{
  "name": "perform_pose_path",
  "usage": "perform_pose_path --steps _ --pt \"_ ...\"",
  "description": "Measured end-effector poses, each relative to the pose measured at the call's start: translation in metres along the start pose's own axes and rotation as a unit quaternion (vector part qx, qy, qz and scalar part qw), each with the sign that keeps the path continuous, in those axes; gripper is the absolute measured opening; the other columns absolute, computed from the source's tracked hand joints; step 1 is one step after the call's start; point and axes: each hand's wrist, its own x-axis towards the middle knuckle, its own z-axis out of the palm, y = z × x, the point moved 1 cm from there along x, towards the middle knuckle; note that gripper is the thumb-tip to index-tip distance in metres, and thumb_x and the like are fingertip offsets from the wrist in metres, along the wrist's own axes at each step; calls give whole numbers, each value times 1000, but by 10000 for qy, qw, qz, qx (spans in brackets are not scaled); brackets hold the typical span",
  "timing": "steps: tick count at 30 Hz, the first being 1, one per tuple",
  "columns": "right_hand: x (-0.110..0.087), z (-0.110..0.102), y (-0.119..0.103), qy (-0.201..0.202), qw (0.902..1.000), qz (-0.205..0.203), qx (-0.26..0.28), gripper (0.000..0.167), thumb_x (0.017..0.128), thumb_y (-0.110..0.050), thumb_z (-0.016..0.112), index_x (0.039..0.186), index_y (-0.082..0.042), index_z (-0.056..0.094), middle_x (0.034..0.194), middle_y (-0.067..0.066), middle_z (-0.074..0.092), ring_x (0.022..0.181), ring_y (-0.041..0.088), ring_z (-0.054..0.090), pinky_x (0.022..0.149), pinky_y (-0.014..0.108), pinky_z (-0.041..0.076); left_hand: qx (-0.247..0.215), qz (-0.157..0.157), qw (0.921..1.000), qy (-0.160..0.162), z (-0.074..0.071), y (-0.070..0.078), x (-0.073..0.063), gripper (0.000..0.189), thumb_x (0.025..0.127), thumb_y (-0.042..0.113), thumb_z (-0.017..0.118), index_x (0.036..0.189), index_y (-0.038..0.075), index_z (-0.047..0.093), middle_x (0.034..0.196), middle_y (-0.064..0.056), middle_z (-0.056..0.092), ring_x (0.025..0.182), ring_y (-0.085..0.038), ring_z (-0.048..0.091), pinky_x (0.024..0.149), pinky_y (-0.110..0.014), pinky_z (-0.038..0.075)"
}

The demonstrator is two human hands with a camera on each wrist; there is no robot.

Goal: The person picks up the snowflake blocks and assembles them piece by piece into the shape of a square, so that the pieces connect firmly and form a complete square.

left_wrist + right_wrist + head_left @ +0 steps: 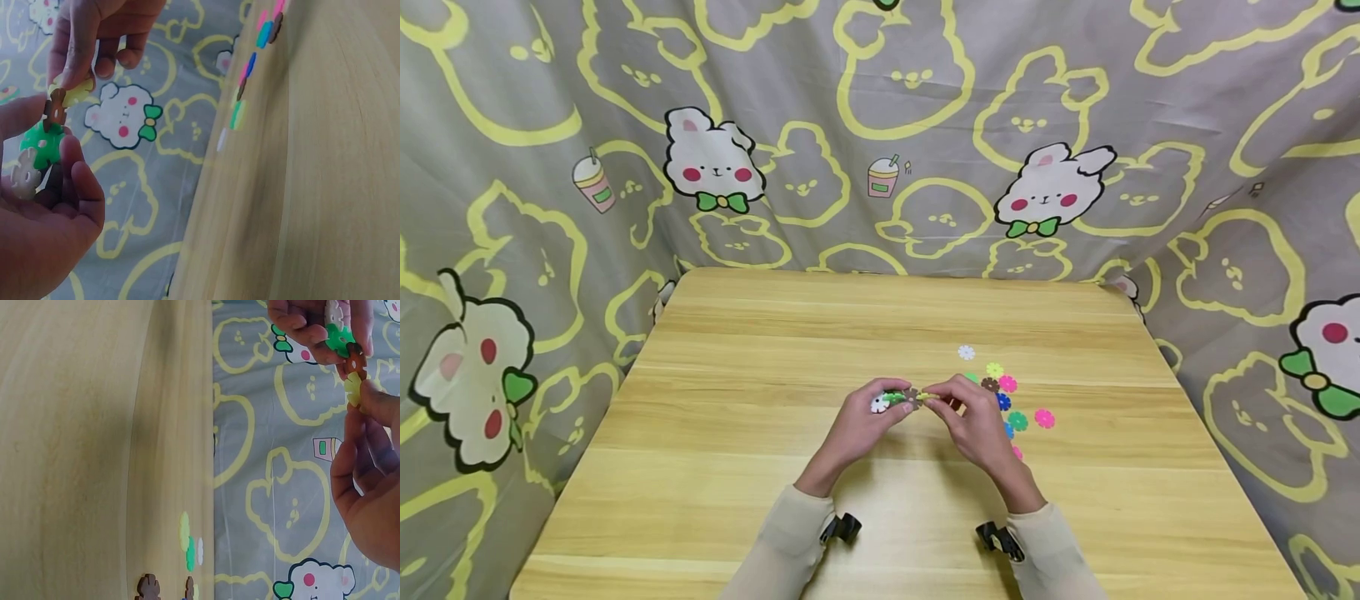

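My left hand [859,427] grips a short row of flower-shaped interlocking plastic discs above the table. The row holds a white disc [25,174], a green disc [41,145] and a brown disc [355,361]. Between thumb and fingers, my right hand [976,423] pinches a yellow disc [352,389] that touches the brown one's edge. Whether the yellow disc's slot is pushed into the brown one, I cannot tell. Fingers partly cover the row in the head view.
Loose discs lie scattered on the wooden table [715,467] beside and behind the right hand, among them a white disc [966,352], a green disc [1018,421] and a pink disc [1045,418]. A patterned curtain [805,92] surrounds the table's back and sides.
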Motion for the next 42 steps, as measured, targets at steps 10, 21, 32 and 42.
perform_pose_path --steps 10,21,32,42 --pt "-1 -1 2 -52 10000 -43 47 14 81 -8 76 94 -14 74 84 -4 69 72 5 59 62 20 52 333 -8 9994 70 -3 1 0 38 82 31 77 118 22 67 113 0 64 90 -12 63 72 -24 56" --pt "-1 0 1 -117 9996 -79 246 17 82 -9 76 97 -15 76 89 -1 73 73 7 63 63 21 53 292 215 9992 175 -5 3 0 28 82 37 77 107 26 72 108 7 70 99 -13 64 89 -36 51" --pt "-2 -1 2 -212 9994 -80 268 22 81 -9 77 102 -13 75 90 -1 74 72 6 61 63 22 53 269 204 9985 427 1 3 3 14 82 23 78 94 16 78 96 0 74 93 -13 66 83 -33 53" --pt "-6 -18 11 -478 9984 295 2 26 81 -16 79 106 -15 74 91 0 72 73 6 61 64 22 52 -14 150 9989 452 -1 0 4 16 82 32 77 94 22 77 96 3 73 90 -13 67 74 -23 54"
